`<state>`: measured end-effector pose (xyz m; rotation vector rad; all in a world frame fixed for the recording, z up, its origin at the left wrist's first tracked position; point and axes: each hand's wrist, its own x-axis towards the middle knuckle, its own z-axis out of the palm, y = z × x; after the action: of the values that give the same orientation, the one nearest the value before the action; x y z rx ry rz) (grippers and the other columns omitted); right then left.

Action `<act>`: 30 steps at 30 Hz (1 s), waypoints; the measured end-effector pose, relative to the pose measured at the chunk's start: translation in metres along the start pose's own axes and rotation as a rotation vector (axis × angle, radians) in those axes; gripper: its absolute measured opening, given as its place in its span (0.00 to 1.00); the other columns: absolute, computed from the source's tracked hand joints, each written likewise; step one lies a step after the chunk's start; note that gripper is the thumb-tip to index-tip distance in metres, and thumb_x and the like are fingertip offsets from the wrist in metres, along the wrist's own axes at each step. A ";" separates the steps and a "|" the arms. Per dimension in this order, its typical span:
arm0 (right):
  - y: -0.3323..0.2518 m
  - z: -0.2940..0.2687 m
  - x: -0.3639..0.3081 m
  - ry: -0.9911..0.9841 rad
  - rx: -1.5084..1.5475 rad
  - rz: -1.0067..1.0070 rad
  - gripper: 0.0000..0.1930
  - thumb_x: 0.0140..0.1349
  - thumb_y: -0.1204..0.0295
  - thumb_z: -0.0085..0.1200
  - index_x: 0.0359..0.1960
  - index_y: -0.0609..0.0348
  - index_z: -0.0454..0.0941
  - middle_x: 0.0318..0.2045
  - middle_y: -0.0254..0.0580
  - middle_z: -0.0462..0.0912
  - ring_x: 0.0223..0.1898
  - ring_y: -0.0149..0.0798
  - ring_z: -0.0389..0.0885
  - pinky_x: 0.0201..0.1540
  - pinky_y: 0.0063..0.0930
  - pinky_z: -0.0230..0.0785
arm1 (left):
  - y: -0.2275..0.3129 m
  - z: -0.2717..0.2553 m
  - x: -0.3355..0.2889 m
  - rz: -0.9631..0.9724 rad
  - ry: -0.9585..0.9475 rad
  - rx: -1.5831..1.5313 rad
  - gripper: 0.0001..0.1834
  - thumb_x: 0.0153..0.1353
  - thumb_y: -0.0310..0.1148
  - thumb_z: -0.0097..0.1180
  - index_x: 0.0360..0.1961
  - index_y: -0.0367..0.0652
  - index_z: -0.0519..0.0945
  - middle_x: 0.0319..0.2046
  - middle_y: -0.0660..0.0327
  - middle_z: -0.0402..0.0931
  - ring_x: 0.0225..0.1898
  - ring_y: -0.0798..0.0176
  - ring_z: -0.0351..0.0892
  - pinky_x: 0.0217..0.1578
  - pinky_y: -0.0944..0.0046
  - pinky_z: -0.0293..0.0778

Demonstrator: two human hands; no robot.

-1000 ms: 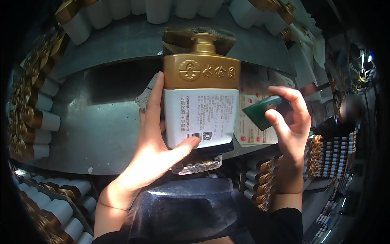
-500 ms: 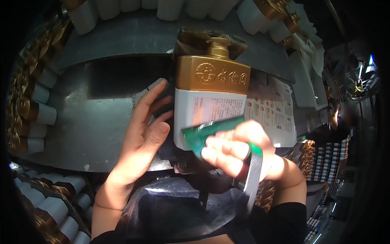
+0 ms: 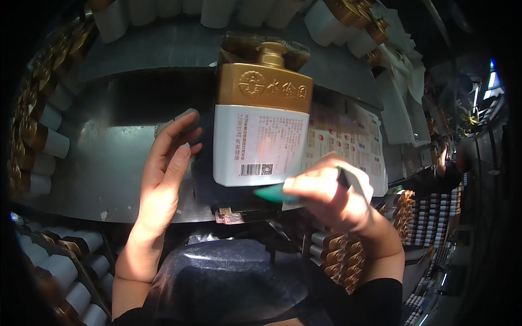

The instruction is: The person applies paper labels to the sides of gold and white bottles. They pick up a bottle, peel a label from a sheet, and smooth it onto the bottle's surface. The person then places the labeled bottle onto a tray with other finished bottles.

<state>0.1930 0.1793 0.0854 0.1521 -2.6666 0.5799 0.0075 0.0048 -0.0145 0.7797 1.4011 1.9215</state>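
Note:
A flat-sided bottle (image 3: 255, 141), gold at shoulder and neck and white below, lies on a dark pad (image 3: 204, 187) with its neck pointing away from me. Fine print and a barcode show on its white face. My right hand (image 3: 331, 198) is closed around a thin green scraper (image 3: 272, 193), whose blade is by the bottle's bottom edge; whether it touches cannot be told. Most of the scraper is hidden by my fingers. To the left of the bottle, my left hand (image 3: 162, 176) is open with its fingers apart, holding nothing.
A sheet of printed labels (image 3: 361, 144) lies right of the bottle on the metal table (image 3: 117, 174). Similar bottles line the far shelf (image 3: 217, 13), the left side (image 3: 54, 144) and the lower left (image 3: 57, 269). More stand in rows at the right (image 3: 429, 214).
The scraper has moved off the lower part of the bottle's face to its bottom edge, uncovering the barcode. My left hand has drawn back slightly. The whole view has shifted a little.

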 end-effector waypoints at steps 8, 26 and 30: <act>0.008 0.000 -0.025 0.054 -0.186 -0.164 0.13 0.44 0.81 0.67 0.34 0.56 0.83 0.26 0.35 0.83 0.26 0.34 0.81 0.27 0.24 0.71 | 0.002 0.004 -0.006 -0.031 0.054 0.021 0.21 0.70 0.31 0.45 0.63 0.36 0.68 0.62 0.55 0.67 0.63 0.59 0.67 0.62 0.59 0.64; 0.000 0.046 0.047 0.125 -0.165 -0.319 0.13 0.49 0.76 0.65 0.39 0.55 0.82 0.26 0.32 0.81 0.25 0.33 0.79 0.31 0.27 0.76 | 0.010 0.000 -0.006 0.009 0.045 -0.005 0.21 0.69 0.28 0.45 0.62 0.35 0.68 0.61 0.52 0.67 0.62 0.56 0.69 0.61 0.57 0.67; 0.019 0.018 0.031 0.141 -0.185 -0.095 0.13 0.49 0.78 0.65 0.38 0.56 0.81 0.26 0.35 0.82 0.26 0.35 0.81 0.30 0.27 0.75 | 0.007 0.001 -0.004 -0.031 0.080 0.004 0.22 0.69 0.28 0.43 0.62 0.34 0.67 0.61 0.51 0.67 0.61 0.56 0.69 0.61 0.57 0.66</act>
<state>0.1544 0.1884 0.0766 0.1764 -2.5440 0.3011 0.0100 0.0007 -0.0082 0.6857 1.4566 1.9450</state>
